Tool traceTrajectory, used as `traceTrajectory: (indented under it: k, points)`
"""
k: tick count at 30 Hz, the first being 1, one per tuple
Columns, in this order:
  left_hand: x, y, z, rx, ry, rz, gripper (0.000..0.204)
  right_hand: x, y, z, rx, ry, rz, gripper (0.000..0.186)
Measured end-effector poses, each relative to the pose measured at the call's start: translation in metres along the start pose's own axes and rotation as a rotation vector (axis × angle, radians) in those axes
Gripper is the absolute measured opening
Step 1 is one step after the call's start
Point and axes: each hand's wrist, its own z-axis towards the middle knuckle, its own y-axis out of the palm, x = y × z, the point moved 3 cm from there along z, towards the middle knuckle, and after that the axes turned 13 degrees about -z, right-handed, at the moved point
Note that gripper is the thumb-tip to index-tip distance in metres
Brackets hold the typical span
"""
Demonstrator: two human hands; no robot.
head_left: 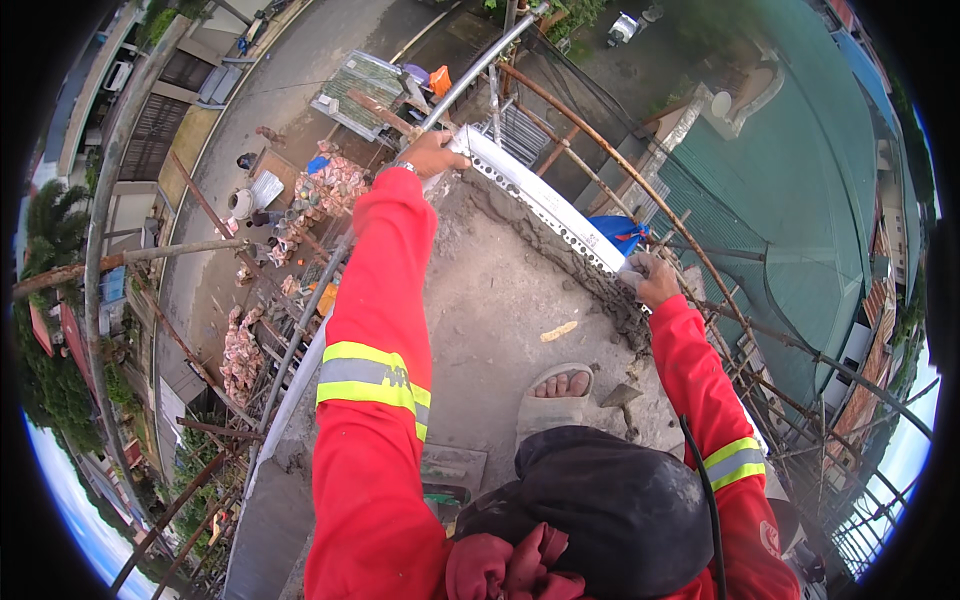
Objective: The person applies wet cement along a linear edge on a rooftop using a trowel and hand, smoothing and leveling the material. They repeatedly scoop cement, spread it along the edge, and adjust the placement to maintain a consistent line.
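Note:
A long white corner bead [545, 199], with a row of holes along its near flange, lies along the far edge of a concrete ledge [510, 290]. My left hand [432, 156] grips its upper left end, thumb and fingers closed round it. My right hand [655, 279] pinches the other end, at the right corner of the ledge. Rough wet mortar [530, 220] runs beside and under the bead. Both my arms are stretched out in red sleeves with reflective bands.
My sandaled foot [562, 385] stands on the ledge. Near it are a flat rectangular float [455, 466] and a mortar lump [620, 395]. Scaffold poles [620, 150] surround the ledge. Green netting [790, 200] hangs at right; a street with sacks [335, 185] lies far below left.

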Motion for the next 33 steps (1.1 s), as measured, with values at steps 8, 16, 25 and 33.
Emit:
traceTrajectory:
  k: [8, 16, 25, 33]
  points:
    - [0.004, 0.005, -0.005, -0.009, -0.025, 0.099, 0.079, 0.003, 0.003, 0.001, 0.016, -0.017, 0.016, 0.025]
    - [0.013, 0.000, -0.032, -0.041, -0.004, -0.094, 0.079, 0.003, 0.002, 0.000, 0.024, -0.024, -0.006, 0.024]
    - [0.009, 0.007, -0.029, 0.059, -0.019, -0.089, 0.069, -0.001, -0.002, 0.000, -0.043, 0.008, 0.053, 0.023]
    - [0.005, 0.007, -0.027, 0.135, 0.032, -0.074, 0.063, -0.003, -0.004, 0.000, -0.078, 0.014, 0.071, 0.023]
